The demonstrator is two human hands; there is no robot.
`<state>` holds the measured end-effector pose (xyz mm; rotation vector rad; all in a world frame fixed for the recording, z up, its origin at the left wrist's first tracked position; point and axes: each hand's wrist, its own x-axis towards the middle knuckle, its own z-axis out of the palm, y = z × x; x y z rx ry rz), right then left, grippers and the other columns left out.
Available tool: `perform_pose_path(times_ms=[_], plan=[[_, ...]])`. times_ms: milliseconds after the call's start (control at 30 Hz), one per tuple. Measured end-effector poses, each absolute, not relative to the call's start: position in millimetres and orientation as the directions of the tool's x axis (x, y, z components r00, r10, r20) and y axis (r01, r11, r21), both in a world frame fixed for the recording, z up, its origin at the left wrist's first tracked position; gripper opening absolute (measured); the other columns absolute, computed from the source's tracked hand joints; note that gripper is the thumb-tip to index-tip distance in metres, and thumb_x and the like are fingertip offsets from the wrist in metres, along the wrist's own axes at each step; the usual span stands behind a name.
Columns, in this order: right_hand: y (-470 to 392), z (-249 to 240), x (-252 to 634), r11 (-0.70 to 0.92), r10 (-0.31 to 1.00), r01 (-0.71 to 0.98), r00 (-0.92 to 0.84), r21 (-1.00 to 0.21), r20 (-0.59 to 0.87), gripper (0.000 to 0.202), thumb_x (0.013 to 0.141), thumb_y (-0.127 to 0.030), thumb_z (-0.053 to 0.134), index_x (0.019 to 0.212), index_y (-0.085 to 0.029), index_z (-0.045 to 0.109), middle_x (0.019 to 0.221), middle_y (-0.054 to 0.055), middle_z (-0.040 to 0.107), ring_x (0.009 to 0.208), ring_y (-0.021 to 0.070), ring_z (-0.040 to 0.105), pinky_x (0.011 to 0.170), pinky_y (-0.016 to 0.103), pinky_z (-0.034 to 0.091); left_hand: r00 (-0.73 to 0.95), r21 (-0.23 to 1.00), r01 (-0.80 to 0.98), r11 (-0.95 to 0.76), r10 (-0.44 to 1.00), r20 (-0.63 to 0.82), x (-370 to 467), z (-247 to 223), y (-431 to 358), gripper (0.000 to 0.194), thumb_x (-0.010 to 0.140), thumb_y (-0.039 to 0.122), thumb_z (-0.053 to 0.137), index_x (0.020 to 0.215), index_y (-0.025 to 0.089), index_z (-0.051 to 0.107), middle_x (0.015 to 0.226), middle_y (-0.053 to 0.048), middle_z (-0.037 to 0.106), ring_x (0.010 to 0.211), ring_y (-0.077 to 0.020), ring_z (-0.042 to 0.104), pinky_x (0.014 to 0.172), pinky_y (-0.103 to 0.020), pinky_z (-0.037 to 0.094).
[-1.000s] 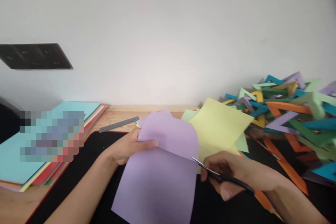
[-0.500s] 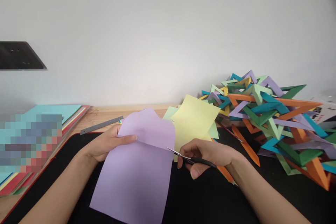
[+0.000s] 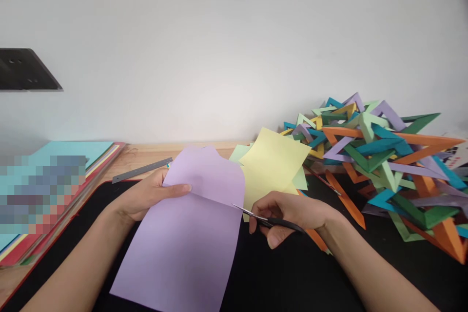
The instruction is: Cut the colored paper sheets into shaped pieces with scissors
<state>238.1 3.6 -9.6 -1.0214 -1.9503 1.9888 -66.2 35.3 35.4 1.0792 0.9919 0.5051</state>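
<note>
A large sheet of purple paper (image 3: 183, 248) is held up in front of me, with a crease running across its upper part. My left hand (image 3: 146, 194) pinches its left edge, thumb on top along the crease and the other fingers hidden behind. In my right hand (image 3: 285, 217) is a pair of scissors (image 3: 263, 220) with black handles. Their metal blades point left and lie at the sheet's right edge, on the crease line. Behind the purple sheet and my right hand lies pale yellow paper (image 3: 276, 161), overlapping light green paper (image 3: 300, 178).
A chain of folded paper stars (image 3: 387, 148) in several colours is heaped at the right. Stacked coloured paper (image 3: 98, 148) lies at the left. A steel ruler (image 3: 142, 169) rests behind the black mat (image 3: 288, 278). An orange paper strip (image 3: 347, 202) lies on the mat.
The purple sheet's lower end has swung slightly left. Both hands keep nearly the same place, with the scissors still at the right edge. The view has shifted a little.
</note>
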Motion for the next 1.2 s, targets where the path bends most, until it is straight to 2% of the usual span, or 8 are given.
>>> perform_pose_path(times_ms=[533,733,1200], plan=[[5.6,-12.8,240.9,-0.110,0.577,0.379,-0.729,-0.919,-0.370,0.046,0.065,-0.045,0.078,0.099,-0.015,0.068,0.070,0.000,0.061,0.061,0.0106,0.054,0.059,0.022,0.043,0.496,0.887,0.103,0.449,0.750,-0.437,-64.1,37.1,36.7,0.016,0.073,0.025,0.075,0.087,0.018,0.072,0.080,-0.005,0.075,0.068,-0.0191,0.069,0.062,-0.029,0.056],[5.8,-13.8,242.3,-0.104,0.581,0.389,-0.724,-0.916,-0.373,0.046,0.065,-0.046,0.078,0.098,-0.016,0.069,0.064,-0.001,0.059,0.059,0.0109,0.054,0.058,0.022,0.043,0.483,0.885,0.096,0.456,0.756,-0.442,-64.7,35.7,36.4,0.024,0.070,0.027,0.077,0.091,0.017,0.070,0.084,-0.008,0.074,0.072,-0.0222,0.070,0.065,-0.032,0.056],[5.5,-12.4,241.9,-0.146,0.590,0.390,-0.703,-0.909,-0.396,0.045,0.063,-0.045,0.080,0.096,-0.016,0.071,0.060,-0.002,0.057,0.053,0.0079,0.048,0.051,0.019,0.038,0.469,0.875,0.089,0.475,0.756,-0.458,-64.6,35.2,36.6,0.026,0.069,0.025,0.078,0.092,0.018,0.071,0.080,-0.007,0.074,0.068,-0.0215,0.069,0.061,-0.031,0.055]])
